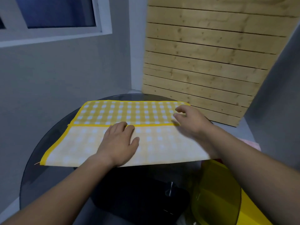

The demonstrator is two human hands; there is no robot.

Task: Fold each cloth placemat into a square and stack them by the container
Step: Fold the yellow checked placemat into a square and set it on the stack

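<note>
A yellow-and-white checked cloth placemat (123, 112) lies on the round glass table (48, 135). Its near part is folded over, so the pale underside faces up and its yellow hem runs across the middle. My left hand (119, 143) rests flat on that pale folded layer, fingers reaching the hem. My right hand (190, 122) hovers with fingers spread over the right end of the mat near the hem; it looks blurred and grips nothing that I can see. A translucent yellow container (217, 192) sits at the near right of the table.
A pale wooden slatted panel (211, 54) leans against the wall behind the table. A bit of pink cloth (250, 142) shows past my right forearm. A dark object (139, 197) shows through the glass below. A grey wall with a window lies to the left.
</note>
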